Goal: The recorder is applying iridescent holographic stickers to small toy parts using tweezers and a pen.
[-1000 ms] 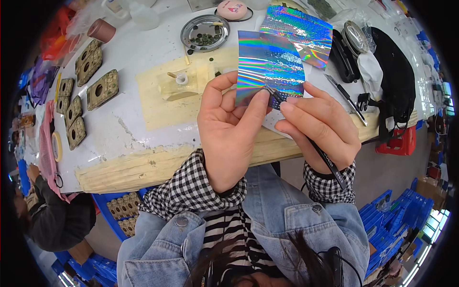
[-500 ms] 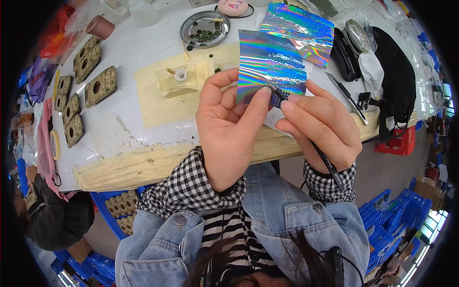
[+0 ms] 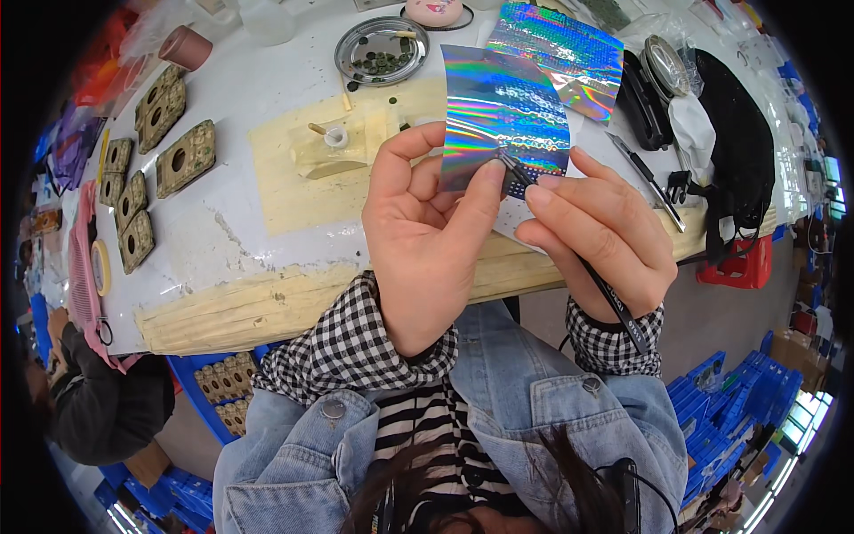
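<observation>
Above worktop's near edge, left hand pinches iridescent sheet, right hand grasps slim black tool.

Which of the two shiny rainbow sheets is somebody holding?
The nearer sheet, with the left hand's thumb on it. The other sheet lies farther back on the table, untouched.

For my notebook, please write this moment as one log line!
left hand: holds shiny rainbow-silver rectangular sheet | right hand: grips slim black tweezer-like tool | tip: at sheet
</observation>
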`<state>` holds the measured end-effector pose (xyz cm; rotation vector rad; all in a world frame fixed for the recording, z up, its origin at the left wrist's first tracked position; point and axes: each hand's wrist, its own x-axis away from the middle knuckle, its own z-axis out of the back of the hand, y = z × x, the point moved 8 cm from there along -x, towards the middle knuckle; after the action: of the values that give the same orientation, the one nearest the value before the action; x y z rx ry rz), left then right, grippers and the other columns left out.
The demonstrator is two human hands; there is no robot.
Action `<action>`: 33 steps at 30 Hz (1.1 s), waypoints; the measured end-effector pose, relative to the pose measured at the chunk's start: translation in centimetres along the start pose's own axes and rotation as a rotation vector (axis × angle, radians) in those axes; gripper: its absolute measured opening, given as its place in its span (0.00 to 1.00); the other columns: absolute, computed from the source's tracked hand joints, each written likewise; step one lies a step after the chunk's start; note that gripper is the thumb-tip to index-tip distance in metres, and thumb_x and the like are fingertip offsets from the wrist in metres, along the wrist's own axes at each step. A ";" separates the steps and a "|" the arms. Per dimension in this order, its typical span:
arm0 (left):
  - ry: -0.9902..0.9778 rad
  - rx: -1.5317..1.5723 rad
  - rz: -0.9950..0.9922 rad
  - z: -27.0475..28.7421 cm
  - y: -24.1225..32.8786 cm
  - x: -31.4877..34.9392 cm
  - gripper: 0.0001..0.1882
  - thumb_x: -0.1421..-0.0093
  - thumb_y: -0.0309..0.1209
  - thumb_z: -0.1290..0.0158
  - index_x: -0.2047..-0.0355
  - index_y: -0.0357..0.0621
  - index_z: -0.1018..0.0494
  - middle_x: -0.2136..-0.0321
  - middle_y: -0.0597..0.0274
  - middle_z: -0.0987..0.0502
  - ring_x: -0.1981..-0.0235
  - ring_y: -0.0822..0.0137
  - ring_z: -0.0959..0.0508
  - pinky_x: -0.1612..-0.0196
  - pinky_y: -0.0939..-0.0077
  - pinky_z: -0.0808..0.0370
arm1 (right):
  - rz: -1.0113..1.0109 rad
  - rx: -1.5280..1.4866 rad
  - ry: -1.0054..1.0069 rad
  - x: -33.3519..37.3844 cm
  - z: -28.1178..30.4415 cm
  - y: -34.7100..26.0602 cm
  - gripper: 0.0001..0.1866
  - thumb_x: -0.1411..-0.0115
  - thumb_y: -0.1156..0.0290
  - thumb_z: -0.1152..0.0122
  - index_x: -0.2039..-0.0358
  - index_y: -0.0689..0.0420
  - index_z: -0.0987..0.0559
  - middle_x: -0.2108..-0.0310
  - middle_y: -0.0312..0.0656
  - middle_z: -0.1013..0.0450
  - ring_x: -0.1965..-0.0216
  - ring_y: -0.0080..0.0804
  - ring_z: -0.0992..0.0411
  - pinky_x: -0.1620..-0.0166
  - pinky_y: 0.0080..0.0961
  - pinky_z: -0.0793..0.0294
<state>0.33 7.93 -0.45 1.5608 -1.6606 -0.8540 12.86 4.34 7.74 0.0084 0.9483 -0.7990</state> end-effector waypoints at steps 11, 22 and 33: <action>0.002 0.010 -0.016 0.0 0.1 0.0 0.21 0.40 0.17 0.48 0.48 0.37 0.41 0.58 0.53 0.23 0.60 0.73 0.23 0.60 0.84 0.25 | -0.018 -0.017 -0.049 0.0 -0.1 -0.1 0.15 0.55 0.74 0.29 0.64 0.61 0.18 0.67 0.44 0.22 0.62 0.36 0.22 0.50 0.42 0.24; 0.008 0.041 0.017 -0.1 0.1 0.1 0.22 0.41 0.16 0.48 0.48 0.36 0.41 0.58 0.52 0.23 0.60 0.71 0.22 0.59 0.83 0.24 | -0.002 0.005 -0.039 0.2 -0.2 -0.3 0.16 0.55 0.73 0.28 0.63 0.61 0.18 0.67 0.44 0.22 0.62 0.36 0.22 0.50 0.42 0.24; 0.009 0.038 0.021 -0.1 0.1 0.1 0.22 0.41 0.16 0.48 0.48 0.36 0.41 0.58 0.52 0.24 0.60 0.71 0.22 0.58 0.83 0.24 | 0.033 0.054 0.009 0.2 -0.1 -0.2 0.18 0.59 0.69 0.25 0.64 0.55 0.17 0.68 0.37 0.23 0.67 0.31 0.22 0.56 0.36 0.20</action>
<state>0.34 7.86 -0.35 1.5679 -1.6936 -0.8080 12.71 4.08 7.58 0.0746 0.9326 -0.7949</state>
